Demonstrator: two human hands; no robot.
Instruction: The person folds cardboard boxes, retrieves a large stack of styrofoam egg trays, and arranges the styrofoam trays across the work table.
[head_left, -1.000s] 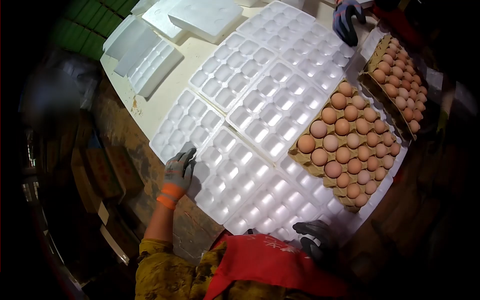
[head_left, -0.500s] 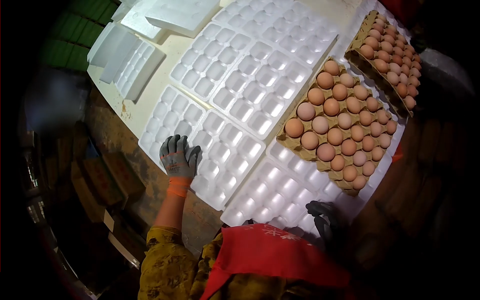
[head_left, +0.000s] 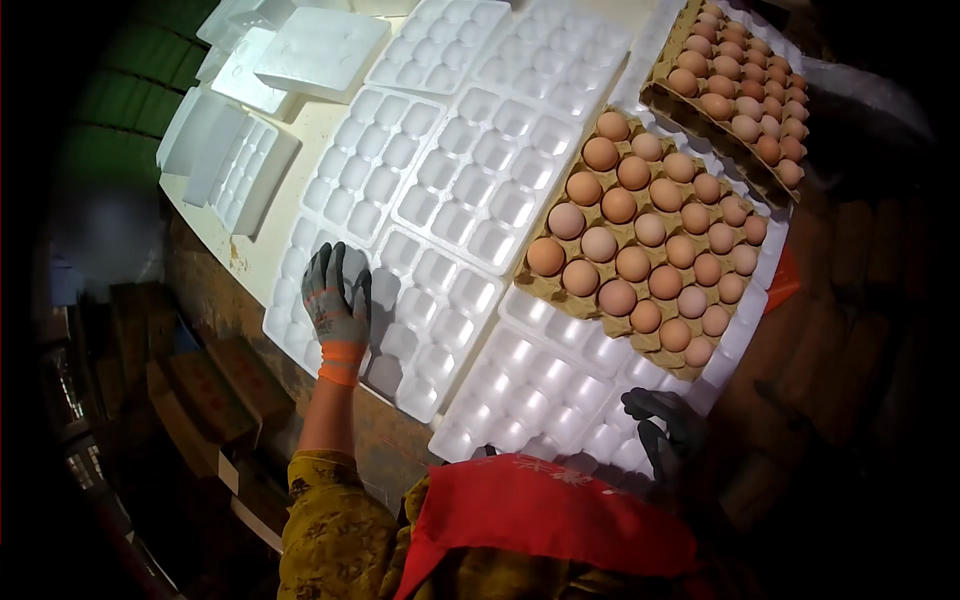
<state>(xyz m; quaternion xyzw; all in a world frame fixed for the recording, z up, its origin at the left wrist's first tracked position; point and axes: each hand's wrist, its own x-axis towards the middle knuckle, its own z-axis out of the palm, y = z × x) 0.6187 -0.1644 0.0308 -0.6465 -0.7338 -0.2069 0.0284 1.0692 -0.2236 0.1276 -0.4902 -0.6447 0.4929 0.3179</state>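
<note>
My left hand, in a grey glove with an orange cuff, is over the white foam egg trays at the table's near left. Its fingers are stretched out, with nothing seen in them, and its shadow falls on a foam tray beside it. My right hand, in a dark glove, is at the near right above another foam tray. Its fingers are bent with a gap between them, and no object shows there. Just beyond it, a cardboard egg flat full of brown eggs rests on foam trays.
A second cardboard flat of eggs stands tilted at the far right. More foam trays cover the table, and foam lids lie at the far left. Brown cardboard boxes are on the floor to the left.
My left hand has moved forward over the foam trays, and its shadow now shows. The camera view has shifted slightly. My right hand stays near the egg flat.
</note>
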